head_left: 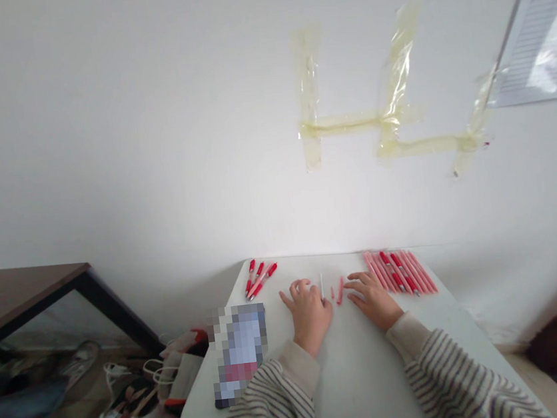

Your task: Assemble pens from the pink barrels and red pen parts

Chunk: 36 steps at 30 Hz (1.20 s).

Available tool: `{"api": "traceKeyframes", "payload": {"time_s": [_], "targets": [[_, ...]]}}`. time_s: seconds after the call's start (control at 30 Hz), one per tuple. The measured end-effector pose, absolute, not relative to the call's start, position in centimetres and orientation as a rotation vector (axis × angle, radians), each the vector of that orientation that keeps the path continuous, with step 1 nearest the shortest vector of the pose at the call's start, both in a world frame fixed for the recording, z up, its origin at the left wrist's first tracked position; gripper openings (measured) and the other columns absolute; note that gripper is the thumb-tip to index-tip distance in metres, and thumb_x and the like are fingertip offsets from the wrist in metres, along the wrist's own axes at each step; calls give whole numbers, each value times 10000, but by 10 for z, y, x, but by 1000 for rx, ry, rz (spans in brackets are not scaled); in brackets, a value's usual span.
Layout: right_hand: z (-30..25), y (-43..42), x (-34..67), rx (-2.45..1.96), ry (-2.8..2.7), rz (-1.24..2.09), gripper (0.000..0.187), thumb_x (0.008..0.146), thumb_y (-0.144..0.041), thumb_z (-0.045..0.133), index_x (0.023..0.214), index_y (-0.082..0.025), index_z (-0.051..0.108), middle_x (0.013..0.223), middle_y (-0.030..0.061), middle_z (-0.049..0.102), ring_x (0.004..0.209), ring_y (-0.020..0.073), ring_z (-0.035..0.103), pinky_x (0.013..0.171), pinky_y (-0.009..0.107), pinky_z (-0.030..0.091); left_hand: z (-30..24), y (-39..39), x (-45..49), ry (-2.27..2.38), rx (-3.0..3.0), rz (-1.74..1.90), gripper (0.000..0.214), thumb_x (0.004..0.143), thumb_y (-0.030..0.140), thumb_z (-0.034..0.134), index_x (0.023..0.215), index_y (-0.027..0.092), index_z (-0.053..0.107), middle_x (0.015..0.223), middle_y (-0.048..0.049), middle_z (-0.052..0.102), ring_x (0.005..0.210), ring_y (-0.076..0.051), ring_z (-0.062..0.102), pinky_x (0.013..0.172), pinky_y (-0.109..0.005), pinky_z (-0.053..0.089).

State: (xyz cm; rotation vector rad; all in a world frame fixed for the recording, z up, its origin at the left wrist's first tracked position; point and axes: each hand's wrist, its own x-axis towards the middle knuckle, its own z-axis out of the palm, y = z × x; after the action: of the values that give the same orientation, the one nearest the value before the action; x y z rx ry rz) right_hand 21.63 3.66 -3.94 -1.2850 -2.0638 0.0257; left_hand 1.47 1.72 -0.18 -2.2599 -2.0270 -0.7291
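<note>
Pens by the count on one white table (pixel 358 374): at least three red pens (pixel 258 286) at 11 o'clock; one slim white stick (pixel 322 284) and two loose pink pieces (pixel 340 290) at 12; two red-gripped pens (pixel 404 273) among several pink barrels (pixel 380 272) at 1; one phone (pixel 246 340) at 9.

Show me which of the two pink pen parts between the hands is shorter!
The pink stub on the left; the longer pink part lies nearer the right hand.

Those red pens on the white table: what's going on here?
Someone's left hand is at a thin stick, its grip hard to tell; the right hand, apparently open, is beside a short pink tube. On the white table, a cluster of pens lies to the left and a row of pens and pink sticks to the right.
</note>
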Motion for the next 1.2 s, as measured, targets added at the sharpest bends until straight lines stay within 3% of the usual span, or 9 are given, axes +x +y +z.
{"api": "traceKeyframes", "payload": {"time_s": [1.2], "targets": [[-41, 37, 216, -1304, -2003, 91, 233, 914, -217, 585, 1092, -255, 730, 1204, 107, 593, 1170, 273, 560, 1059, 500, 491, -1, 21, 10, -2029, -2216, -907, 106, 823, 302, 633, 830, 227, 707, 1222, -75, 595, 1264, -298, 428, 1131, -722, 183]]}}
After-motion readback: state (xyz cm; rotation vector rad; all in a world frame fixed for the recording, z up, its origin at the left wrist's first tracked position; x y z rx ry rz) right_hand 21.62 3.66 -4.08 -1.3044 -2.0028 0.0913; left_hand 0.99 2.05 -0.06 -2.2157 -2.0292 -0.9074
